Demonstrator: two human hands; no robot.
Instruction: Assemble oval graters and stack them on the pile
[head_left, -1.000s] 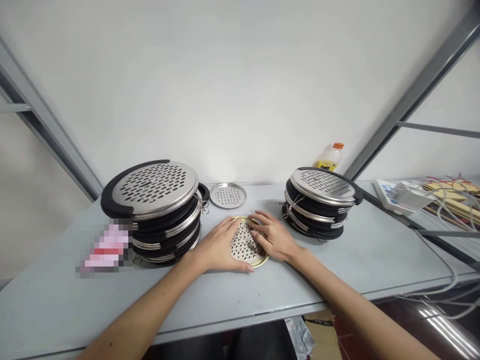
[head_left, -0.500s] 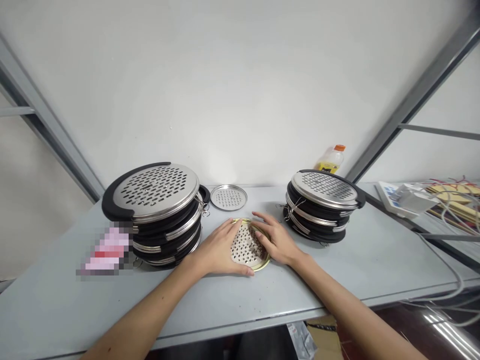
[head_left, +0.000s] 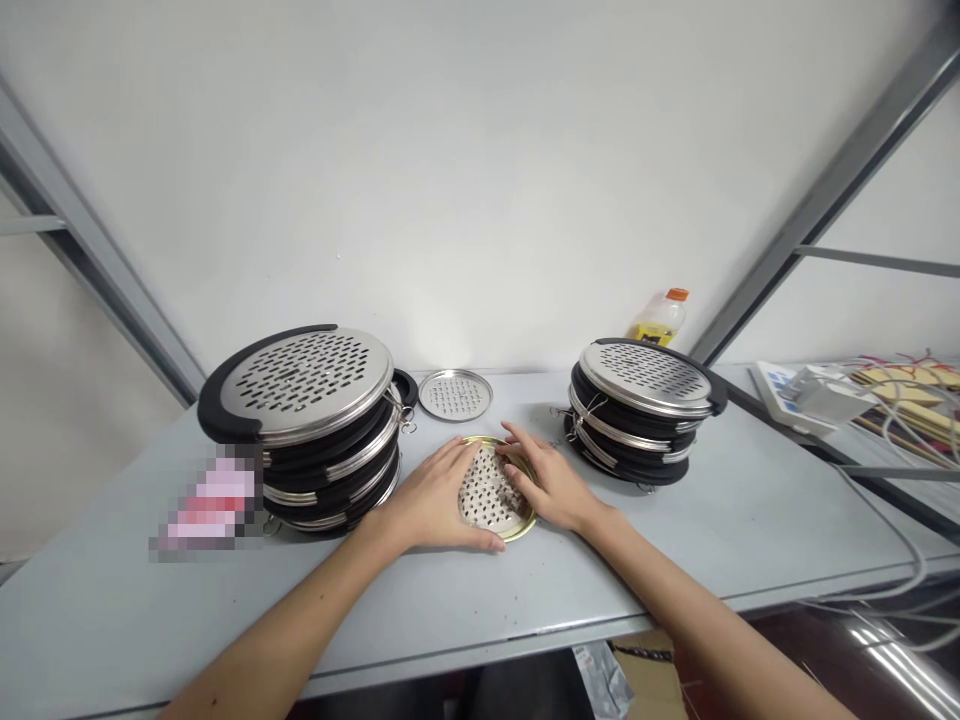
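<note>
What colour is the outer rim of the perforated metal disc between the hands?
Yellowish gold; the outer rim shows best in the head view.

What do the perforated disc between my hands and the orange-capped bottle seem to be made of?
The disc looks like metal: silvery, fairly dull, pierced with holes, with a shinier gold-toned rim. The bottle is probably clear, smooth plastic, see-through above its yellow label, though glass can't be ruled out.

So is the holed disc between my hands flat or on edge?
Flat: the holed disc lies level on the table, facing upward between the left hand and right hand.
</note>
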